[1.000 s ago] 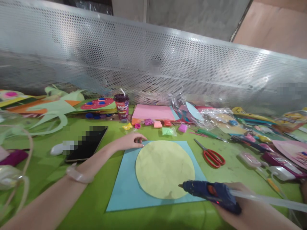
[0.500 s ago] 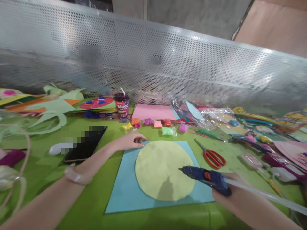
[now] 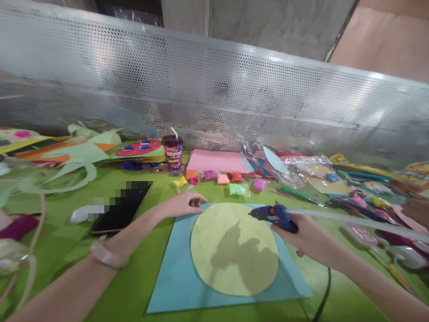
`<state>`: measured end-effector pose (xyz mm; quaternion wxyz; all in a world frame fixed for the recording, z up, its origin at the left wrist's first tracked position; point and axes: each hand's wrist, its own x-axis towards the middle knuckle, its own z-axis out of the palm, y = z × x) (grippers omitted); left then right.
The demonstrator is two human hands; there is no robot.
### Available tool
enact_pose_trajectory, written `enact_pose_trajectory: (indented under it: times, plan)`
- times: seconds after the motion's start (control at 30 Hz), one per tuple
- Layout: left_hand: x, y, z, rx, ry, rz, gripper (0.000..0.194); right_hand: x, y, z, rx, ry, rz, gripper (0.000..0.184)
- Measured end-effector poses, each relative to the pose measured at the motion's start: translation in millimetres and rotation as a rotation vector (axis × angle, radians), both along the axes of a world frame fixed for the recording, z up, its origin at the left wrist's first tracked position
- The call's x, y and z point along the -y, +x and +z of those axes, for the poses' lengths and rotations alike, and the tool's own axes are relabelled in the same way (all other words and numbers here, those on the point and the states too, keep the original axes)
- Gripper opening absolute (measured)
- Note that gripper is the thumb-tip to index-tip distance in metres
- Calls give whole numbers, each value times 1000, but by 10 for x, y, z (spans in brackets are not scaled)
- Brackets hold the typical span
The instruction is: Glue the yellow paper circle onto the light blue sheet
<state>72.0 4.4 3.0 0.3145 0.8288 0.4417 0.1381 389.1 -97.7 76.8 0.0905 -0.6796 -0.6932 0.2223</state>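
Observation:
A pale yellow-green paper disc (image 3: 231, 248) lies on a light blue square sheet (image 3: 174, 281) on the green table. My left hand (image 3: 182, 204) rests at the sheet's far left corner, fingers curled and pressing on its edge. My right hand (image 3: 304, 235) grips a dark blue hot glue gun (image 3: 275, 214), lifted above the disc's far right edge with the nozzle pointing left. A clear glue stick (image 3: 351, 220) juts out of the gun's back toward the right. The hand and gun cast a shadow on the disc.
A black phone (image 3: 122, 208) and a white mouse (image 3: 80, 214) lie to the left. Small clay packets (image 3: 223, 179), a dark cup (image 3: 173, 153) and pink paper (image 3: 217, 161) sit behind the sheet. Craft supplies crowd the right. A perforated metal screen (image 3: 214, 94) closes the back. The gun's cord (image 3: 323, 295) trails toward me.
My right hand has raised the glue gun and carried it from the disc's near right edge to its far right edge. The left hand has stayed put.

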Motion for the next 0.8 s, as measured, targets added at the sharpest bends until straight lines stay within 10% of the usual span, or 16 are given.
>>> enact_pose_trajectory:
  times: [0.53,0.8]
  plan:
    - [-22,-23,-32,24,-9,-10,42,218,91,-55,214,10,-36,21]
    - [-7,-18,0,-7,-5,-7,40,457,-146,-1,86,236,254,14]
